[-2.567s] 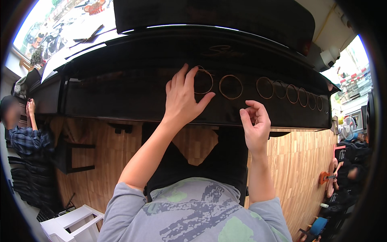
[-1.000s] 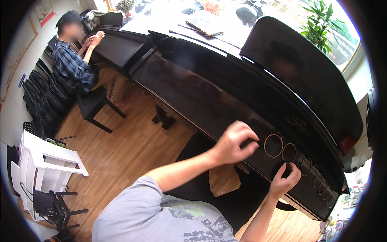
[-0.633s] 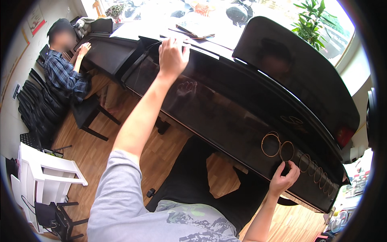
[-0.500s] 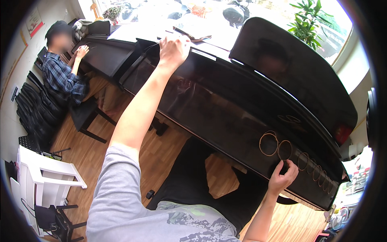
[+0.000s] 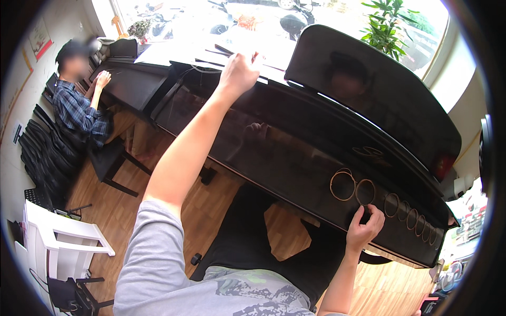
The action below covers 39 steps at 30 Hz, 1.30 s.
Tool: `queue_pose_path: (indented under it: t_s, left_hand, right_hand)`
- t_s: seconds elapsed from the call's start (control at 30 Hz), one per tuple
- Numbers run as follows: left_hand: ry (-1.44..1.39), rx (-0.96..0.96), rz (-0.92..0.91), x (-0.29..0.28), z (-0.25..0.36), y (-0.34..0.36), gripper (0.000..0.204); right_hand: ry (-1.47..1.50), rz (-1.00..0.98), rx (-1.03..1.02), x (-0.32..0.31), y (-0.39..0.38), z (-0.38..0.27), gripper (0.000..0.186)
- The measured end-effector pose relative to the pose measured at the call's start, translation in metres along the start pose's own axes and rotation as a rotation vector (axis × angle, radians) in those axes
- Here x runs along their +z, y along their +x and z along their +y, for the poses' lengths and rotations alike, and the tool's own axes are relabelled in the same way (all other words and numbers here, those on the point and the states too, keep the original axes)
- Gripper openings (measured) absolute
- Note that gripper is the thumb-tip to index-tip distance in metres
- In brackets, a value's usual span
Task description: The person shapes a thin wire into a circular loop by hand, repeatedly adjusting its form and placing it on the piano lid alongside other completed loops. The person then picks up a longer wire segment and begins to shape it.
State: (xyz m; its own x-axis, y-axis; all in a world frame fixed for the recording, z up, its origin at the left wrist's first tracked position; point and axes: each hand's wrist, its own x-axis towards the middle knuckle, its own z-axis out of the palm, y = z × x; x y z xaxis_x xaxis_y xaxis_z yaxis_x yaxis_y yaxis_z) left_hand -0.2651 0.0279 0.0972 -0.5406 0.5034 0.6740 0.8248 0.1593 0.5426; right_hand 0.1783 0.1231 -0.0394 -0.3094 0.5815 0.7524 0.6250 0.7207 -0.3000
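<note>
My left hand [image 5: 240, 76] is raised over the back edge of a black upright piano [image 5: 237, 137]. Its fingers are curled closed, and what they hold, if anything, is hidden. Beside it are dark slim pieces [image 5: 224, 50] and a pale thin cord [image 5: 206, 69]. My right hand [image 5: 365, 227] is at the piano's front lid, thumb and forefinger slightly apart by the lower rim of a thin golden-brown ring [image 5: 358, 198]. Whether they touch it, I cannot tell. A second, slightly larger ring [image 5: 332, 190] lies against its left side.
Several more rings [image 5: 386, 208] line the lid to the right. The piano's raised black panel [image 5: 374, 79] stands at the far right, a leafy plant [image 5: 387, 31] behind it. A seated person [image 5: 79, 105] is at the left. A white wooden piece of furniture [image 5: 68, 237] stands lower left.
My left hand has shifted right and slightly down along the piano's back edge, its fingers still curled. My right hand stays by the same ring. The view has turned slightly.
</note>
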Motion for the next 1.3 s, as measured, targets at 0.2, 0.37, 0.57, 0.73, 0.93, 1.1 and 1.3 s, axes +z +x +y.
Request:
queue_pose_path:
  t_s: [0.2,0.37,0.57,0.73,0.93,1.1,1.3]
  left_hand:
    - [-0.348,-0.243,-0.123,0.011,0.017,-0.049,0.023]
    - [-0.742,-0.641,-0.318,-0.007,0.051,-0.081,0.028]
    - [-0.975,-0.728,-0.347,0.0,0.05,-0.107,0.025]
    - [-0.973,-0.724,-0.318,0.008,0.038,-0.113,0.023]
    - [-0.934,-0.703,-0.325,0.004,0.027,-0.12,0.019]
    - [-1.46,-0.91,-0.384,0.0,0.027,-0.143,0.023]
    - [-1.152,-0.856,-0.43,-0.007,0.051,-0.196,0.026]
  right_hand:
    - [-0.001,0.006,-0.019,-0.001,0.0,0.003,0.015]
    - [0.003,0.009,-0.021,-0.001,0.001,0.002,0.015]
    - [0.012,0.004,-0.021,-0.001,0.001,0.0,0.013]
    - [0.015,0.007,-0.028,0.001,0.001,0.001,0.012]
    - [0.027,0.013,-0.033,0.001,0.0,0.001,0.012]
    - [0.031,0.016,-0.035,0.002,-0.001,0.002,0.012]
    - [0.035,0.012,-0.024,0.003,-0.001,0.001,0.011]
